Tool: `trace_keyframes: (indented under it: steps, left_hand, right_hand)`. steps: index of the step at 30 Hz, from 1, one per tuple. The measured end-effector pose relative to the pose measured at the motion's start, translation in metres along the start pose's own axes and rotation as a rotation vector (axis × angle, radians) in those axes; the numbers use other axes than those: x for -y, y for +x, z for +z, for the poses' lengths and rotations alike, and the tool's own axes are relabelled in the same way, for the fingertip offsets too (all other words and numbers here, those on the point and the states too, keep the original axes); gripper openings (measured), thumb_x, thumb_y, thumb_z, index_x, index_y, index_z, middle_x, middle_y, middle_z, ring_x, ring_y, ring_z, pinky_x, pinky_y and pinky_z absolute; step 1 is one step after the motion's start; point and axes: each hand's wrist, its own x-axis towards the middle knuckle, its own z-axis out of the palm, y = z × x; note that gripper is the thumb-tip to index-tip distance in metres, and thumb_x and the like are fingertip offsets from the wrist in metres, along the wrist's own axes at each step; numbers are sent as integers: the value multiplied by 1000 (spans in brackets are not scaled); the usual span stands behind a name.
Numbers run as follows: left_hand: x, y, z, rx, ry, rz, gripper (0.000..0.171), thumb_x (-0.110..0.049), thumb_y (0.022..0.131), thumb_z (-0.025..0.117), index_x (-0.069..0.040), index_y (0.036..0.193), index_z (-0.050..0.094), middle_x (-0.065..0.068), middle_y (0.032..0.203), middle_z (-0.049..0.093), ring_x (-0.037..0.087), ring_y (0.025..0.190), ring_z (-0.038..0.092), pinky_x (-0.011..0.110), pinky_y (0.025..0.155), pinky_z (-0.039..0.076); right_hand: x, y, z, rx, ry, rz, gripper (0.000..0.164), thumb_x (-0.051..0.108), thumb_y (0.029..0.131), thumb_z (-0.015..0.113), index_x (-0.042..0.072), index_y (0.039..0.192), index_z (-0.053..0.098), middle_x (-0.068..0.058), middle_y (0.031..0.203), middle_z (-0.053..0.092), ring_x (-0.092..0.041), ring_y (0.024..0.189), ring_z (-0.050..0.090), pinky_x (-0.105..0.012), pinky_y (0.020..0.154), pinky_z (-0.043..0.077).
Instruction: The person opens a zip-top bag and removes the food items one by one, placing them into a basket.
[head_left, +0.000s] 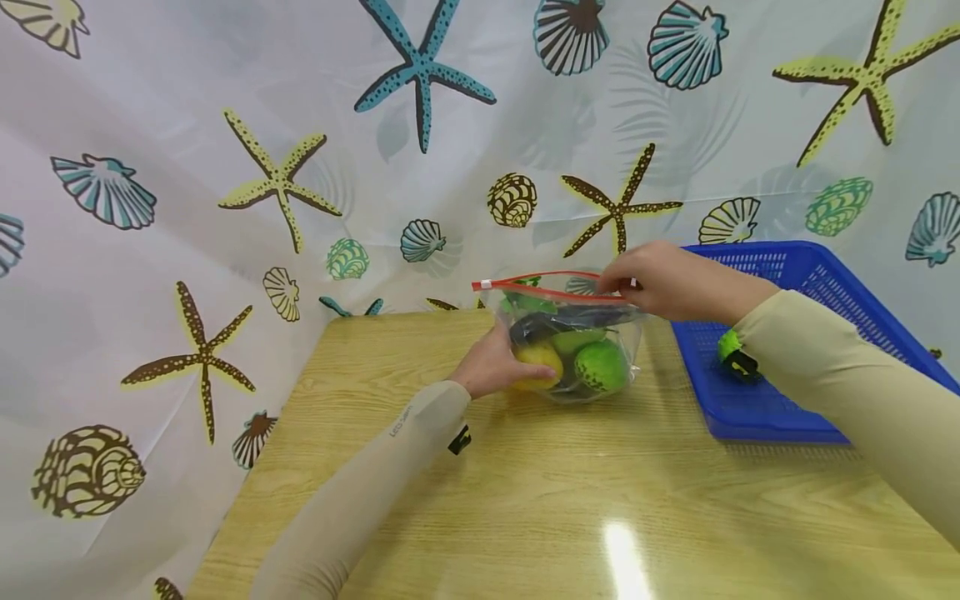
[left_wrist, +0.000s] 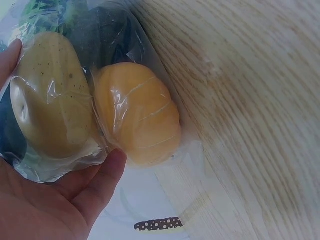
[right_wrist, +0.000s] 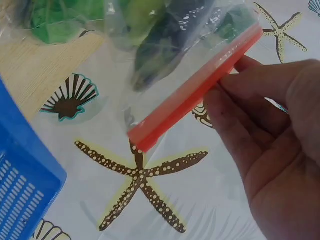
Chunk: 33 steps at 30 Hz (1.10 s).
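A clear zip bag [head_left: 627, 343] with a red zip strip [right_wrist: 195, 92] stands on the table, filled with produce. Through its plastic show a dark elongated item [head_left: 573, 319], a green round item [head_left: 602, 367] and leafy greens [head_left: 528, 298]. The left wrist view shows a potato [left_wrist: 55, 100] and a small orange pumpkin [left_wrist: 137, 112] inside. My left hand [head_left: 491, 364] grips the bag's left side, thumb across the front. At the upper right, my right hand [head_left: 660, 279] pinches the red strip between thumb and fingers. A white slider [head_left: 486, 284] sits at the strip's left end, and the mouth gapes a little.
Right of the bag stands a blue plastic basket [head_left: 697, 392], partly behind my right forearm. A bright green item [head_left: 727, 343] shows in it. The wooden table [head_left: 525, 500] meets a hanging cloth [head_left: 465, 208] printed with shells and starfish at the back and left.
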Motion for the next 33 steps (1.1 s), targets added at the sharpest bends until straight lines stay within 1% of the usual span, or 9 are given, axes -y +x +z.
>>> trace_keyframes:
  steps: [3,6,9,13,16,19,24,29,33]
  left_hand:
    - [-1,-1,-1,-2,-9,9,134,-68,54,78,-29,152,-4,8,146,38,23,122,41,46,98,39]
    - [-1,-2,0,2,-5,5,135,-69,54,78,-29,152,-5,8,147,36,23,123,40,46,98,39]
    - [-1,-2,0,-2,-2,0,135,-70,53,78,-30,152,-6,7,147,36,23,122,40,46,98,40]
    - [1,-1,1,-5,-8,10,134,-69,53,78,-31,152,-5,6,146,37,22,121,42,46,96,41]
    - [0,0,0,-4,-14,26,132,-68,54,79,-30,152,-2,6,146,38,22,121,42,47,96,41]
    - [0,0,-1,-7,-17,36,131,-68,54,79,-28,152,1,5,143,41,20,119,43,46,96,41]
    - [0,1,-2,-11,-20,47,134,-66,54,80,-25,151,-3,5,135,48,16,110,48,44,93,43]
    - [0,1,-1,-12,-29,55,129,-64,55,81,-27,151,2,2,131,50,15,106,50,43,92,43]
    - [-2,-2,1,-6,-8,31,134,-66,55,80,-25,153,-3,5,140,44,17,113,47,43,95,42]
  right_hand:
    - [1,11,2,75,28,6,34,-11,82,59,14,98,75,0,92,71,-9,75,59,-36,64,52]
    - [0,19,2,152,44,36,39,-14,82,53,13,99,75,-3,92,72,-9,65,58,-34,58,48]
    - [0,26,3,199,38,48,38,-12,84,52,13,97,76,-5,91,72,-10,63,58,-34,57,48]
    - [0,32,3,221,35,48,31,-7,85,57,15,96,76,-5,89,72,-10,69,60,-36,63,53]
    - [-1,35,4,262,59,79,29,-4,86,59,15,102,74,-5,92,71,-10,73,61,-37,67,54]
    - [-1,36,6,324,86,114,29,1,86,63,13,112,70,-8,100,69,-12,82,61,-39,72,54]
    - [1,37,10,412,102,159,34,8,86,66,10,120,65,-12,108,66,-20,92,60,-44,78,53]
    - [4,40,14,467,89,198,42,7,84,65,8,125,60,-12,110,65,-22,96,59,-43,77,52]
    - [4,40,20,499,70,211,45,4,82,65,6,126,59,-12,106,65,-20,89,59,-39,70,53]
